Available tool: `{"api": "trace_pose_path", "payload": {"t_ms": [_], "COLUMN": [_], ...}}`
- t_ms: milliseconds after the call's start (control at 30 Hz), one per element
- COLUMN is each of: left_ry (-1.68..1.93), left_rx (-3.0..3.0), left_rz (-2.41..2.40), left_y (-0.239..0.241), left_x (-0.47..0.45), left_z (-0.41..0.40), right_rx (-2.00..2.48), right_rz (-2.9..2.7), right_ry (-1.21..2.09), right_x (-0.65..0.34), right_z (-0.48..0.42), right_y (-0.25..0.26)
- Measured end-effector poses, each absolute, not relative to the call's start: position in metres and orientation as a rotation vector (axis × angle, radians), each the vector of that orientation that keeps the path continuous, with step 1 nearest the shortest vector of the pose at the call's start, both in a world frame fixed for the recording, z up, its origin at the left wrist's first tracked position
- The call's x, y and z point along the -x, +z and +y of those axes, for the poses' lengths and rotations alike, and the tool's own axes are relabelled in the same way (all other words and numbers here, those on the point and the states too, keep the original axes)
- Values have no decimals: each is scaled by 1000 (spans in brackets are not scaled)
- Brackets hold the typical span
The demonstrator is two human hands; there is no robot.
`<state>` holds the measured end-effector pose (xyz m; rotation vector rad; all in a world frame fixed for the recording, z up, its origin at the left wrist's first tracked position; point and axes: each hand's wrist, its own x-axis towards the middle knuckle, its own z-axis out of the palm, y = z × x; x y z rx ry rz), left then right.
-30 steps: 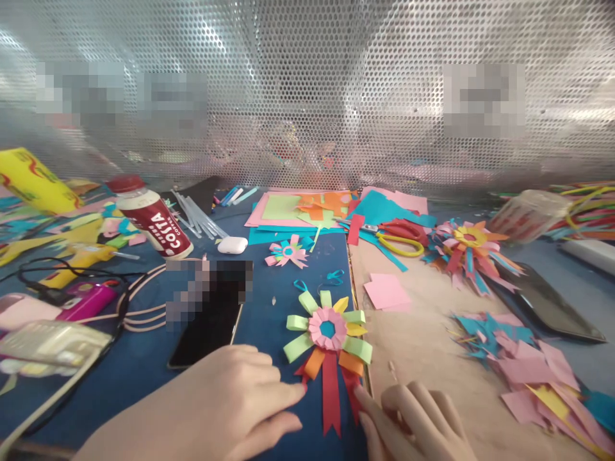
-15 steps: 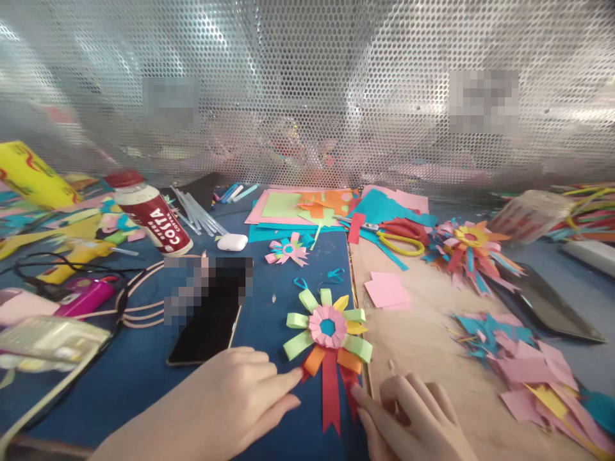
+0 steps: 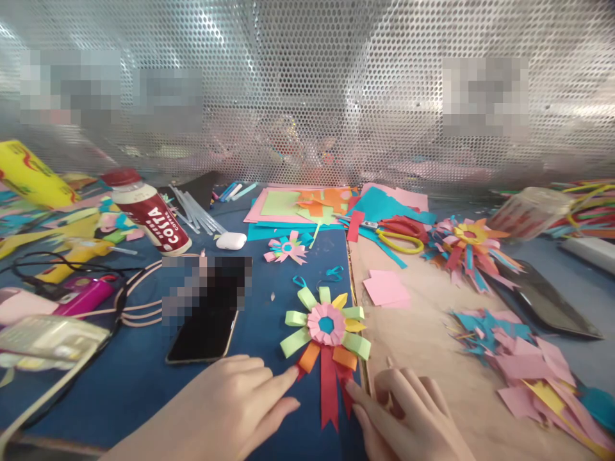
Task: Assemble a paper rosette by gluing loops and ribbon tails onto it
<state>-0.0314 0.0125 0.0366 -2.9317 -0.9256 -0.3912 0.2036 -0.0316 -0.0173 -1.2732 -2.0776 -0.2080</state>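
Two near red tails (image 3: pixel 343 374) of a paper rosette (image 3: pixel 326 325) are meeting fingertips (image 3: pixel 293 376). The left hand (image 3: pixel 235 403) is holding thumb and forefinger apart; whether the right hand (image 3: pixel 410 416) is pinching, I cannot tell.

- Between the black phone (image 3: pixel 206 330) and the paper flower (image 3: pixel 327 325), a strip of blue table (image 3: pixel 262 320) gives passage for the left hand (image 3: pixel 240 406).
- For the right hand (image 3: pixel 408 413), there is room over the brown surface (image 3: pixel 432 326), between the pink squares (image 3: pixel 385 288) and the paper scraps (image 3: pixel 535 368).
- Behind these squares, the scissors (image 3: pixel 407 226) obstruct.
- At left, the cables (image 3: pixel 120 307) and the bottle (image 3: pixel 151 211) stand in the way.
- Far ahead, the perforated metal sheet (image 3: pixel 307 77) stops any reach.
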Motion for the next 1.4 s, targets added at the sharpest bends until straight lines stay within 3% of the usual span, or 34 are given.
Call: {"api": "trace_pose_path", "payload": {"t_ms": [433, 767, 1133, 1400], "left_ry": [-567, -229, -371, -213], "left_rx": [2868, 2778, 2802, 2786], "left_rz": [-1115, -1263, -1219, -1347], "left_y": [39, 30, 32, 34], "left_x": [35, 36, 32, 28], "left_z": [20, 32, 31, 30], "right_rx": [1247, 1260, 1274, 1278], "right_rz": [-2065, -2189, -2118, -2158], "right_ry": [-159, -276, -217, -181], "right_x": [-212, -209, -203, -203], "right_z": [-26, -12, -10, -11], "right_y": [-9, -5, -6, -5]}}
